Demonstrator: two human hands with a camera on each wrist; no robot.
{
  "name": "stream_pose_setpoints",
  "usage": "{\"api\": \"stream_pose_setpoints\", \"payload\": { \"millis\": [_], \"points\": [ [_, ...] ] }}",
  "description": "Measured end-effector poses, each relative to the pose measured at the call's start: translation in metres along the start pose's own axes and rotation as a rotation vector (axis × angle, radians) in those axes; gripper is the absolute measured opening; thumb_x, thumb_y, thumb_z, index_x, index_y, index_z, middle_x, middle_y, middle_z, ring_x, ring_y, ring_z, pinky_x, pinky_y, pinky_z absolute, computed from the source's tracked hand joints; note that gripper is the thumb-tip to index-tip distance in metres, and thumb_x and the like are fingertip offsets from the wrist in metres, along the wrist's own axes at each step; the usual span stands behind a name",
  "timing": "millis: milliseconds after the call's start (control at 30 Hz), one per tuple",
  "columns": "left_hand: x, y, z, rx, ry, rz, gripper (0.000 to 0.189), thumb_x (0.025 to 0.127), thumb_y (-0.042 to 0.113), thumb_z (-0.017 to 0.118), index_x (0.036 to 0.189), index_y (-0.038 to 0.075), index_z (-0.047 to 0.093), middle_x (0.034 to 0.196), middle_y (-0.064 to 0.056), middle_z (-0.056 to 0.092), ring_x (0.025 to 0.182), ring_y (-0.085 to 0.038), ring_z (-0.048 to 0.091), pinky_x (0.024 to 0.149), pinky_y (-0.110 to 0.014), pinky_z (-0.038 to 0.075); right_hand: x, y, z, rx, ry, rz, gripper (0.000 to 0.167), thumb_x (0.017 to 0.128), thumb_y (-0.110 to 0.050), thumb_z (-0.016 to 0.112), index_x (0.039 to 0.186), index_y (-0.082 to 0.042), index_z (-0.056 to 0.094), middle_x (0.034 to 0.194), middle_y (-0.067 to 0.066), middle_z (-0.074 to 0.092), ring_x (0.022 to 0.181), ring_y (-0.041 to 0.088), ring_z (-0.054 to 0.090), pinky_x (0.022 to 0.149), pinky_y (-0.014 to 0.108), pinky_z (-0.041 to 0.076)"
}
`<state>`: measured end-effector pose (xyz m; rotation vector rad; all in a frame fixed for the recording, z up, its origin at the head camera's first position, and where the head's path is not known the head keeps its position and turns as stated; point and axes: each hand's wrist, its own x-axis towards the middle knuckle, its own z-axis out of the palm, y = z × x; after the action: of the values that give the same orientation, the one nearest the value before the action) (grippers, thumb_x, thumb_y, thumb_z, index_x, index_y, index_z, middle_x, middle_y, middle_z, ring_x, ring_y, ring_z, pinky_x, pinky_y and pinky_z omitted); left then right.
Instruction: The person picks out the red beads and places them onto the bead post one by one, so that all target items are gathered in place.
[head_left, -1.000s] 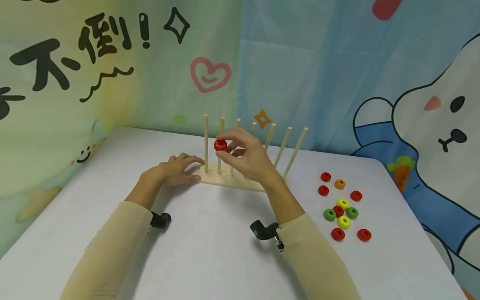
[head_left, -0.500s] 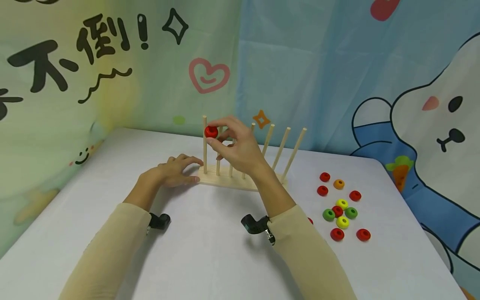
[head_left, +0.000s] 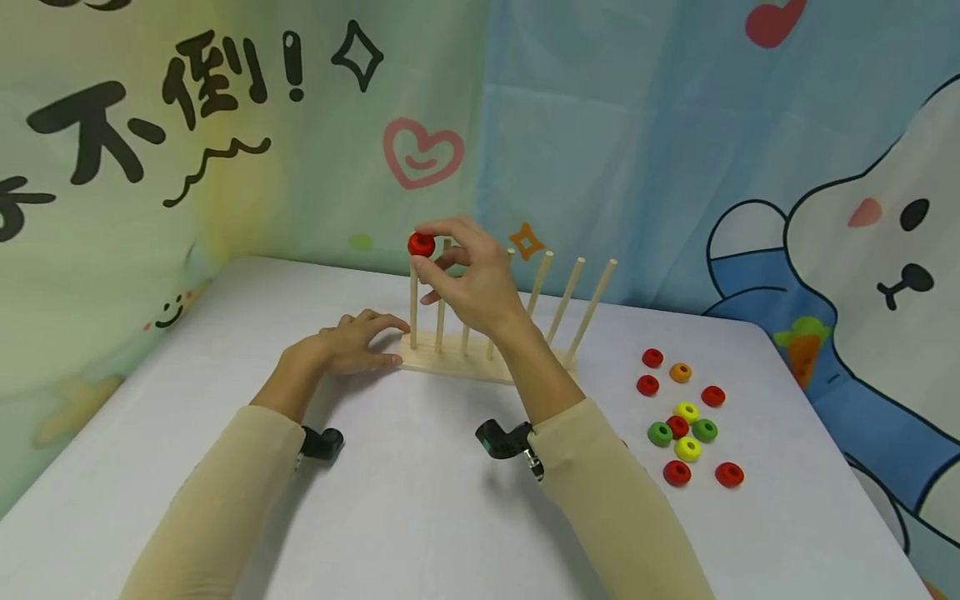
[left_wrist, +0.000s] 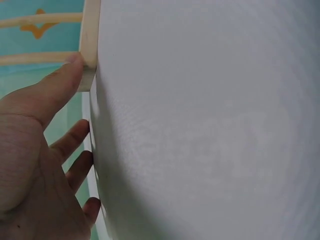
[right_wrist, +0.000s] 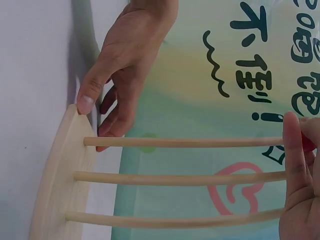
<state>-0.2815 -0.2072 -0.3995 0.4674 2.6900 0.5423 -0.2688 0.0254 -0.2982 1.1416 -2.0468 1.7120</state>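
In the head view my right hand (head_left: 480, 279) pinches a red bead (head_left: 421, 245) between thumb and index finger. The bead is right at the top of the leftmost peg (head_left: 413, 308) of a wooden peg rack (head_left: 459, 364). Only a sliver of that bead (right_wrist: 308, 144) shows past the fingers in the right wrist view. My left hand (head_left: 352, 343) holds the left end of the rack's base, thumb at the front corner and index finger at the back. The left wrist view shows the thumb (left_wrist: 65, 82) against the base end, other fingers spread below it.
Several loose beads lie on the white table to the right: red (head_left: 677, 474), yellow (head_left: 687, 449), green (head_left: 660, 433) and orange (head_left: 681, 372). Several bare pegs (head_left: 592, 308) rise from the rack. A printed cloth (head_left: 585, 125) hangs behind the table.
My right hand has carried the red bead up and left, from beside the second peg to the top of the leftmost one. The left hand stays at the base's end.
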Motion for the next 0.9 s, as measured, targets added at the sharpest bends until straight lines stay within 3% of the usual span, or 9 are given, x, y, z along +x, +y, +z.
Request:
{"api": "stream_pose_setpoints", "payload": {
  "millis": [267,567,800,900],
  "points": [
    [0.000,0.001,-0.001,0.011,0.002,0.007,0.063,0.098,0.057,0.061,0.154,0.037,0.040,0.162,-0.014,0.030,0.142,-0.048,0.033,0.107,-0.078,0.028,0.008,-0.004,0.003,-0.088,0.051,0.030,0.032,0.096,-0.006,0.071,0.127,-0.003,0.067,0.121,0.010,0.060,0.064,0.019,0.068,0.052,0.034,0.059],
    [-0.002,0.003,-0.004,0.013,0.003,0.011,0.063,0.098,0.056,0.061,0.154,0.037,0.040,0.162,-0.014,0.031,0.141,-0.047,0.034,0.107,-0.079,0.027,0.015,-0.009,0.005,-0.099,0.071,0.137,0.033,0.097,-0.005,0.069,0.130,-0.004,0.068,0.124,0.009,0.061,0.062,0.025,0.070,0.054,0.034,0.060],
    [-0.002,0.001,0.001,-0.005,0.001,0.021,0.063,0.099,0.057,0.060,0.155,0.037,0.039,0.164,-0.014,0.029,0.141,-0.046,0.034,0.106,-0.079,0.027,0.015,-0.011,0.006,-0.146,0.022,0.257,0.036,0.098,-0.007,0.068,0.134,-0.007,0.066,0.133,0.006,0.058,0.063,0.020,0.070,0.061,0.031,0.061],
    [-0.002,0.001,0.002,0.002,0.009,0.024,0.063,0.099,0.057,0.059,0.155,0.037,0.039,0.163,-0.014,0.029,0.141,-0.047,0.034,0.106,-0.078,0.028,0.015,-0.010,0.007,-0.166,0.007,0.269,0.037,0.099,-0.008,0.067,0.136,-0.008,0.064,0.134,0.006,0.059,0.061,0.019,0.070,0.061,0.031,0.061]
  ]
}}
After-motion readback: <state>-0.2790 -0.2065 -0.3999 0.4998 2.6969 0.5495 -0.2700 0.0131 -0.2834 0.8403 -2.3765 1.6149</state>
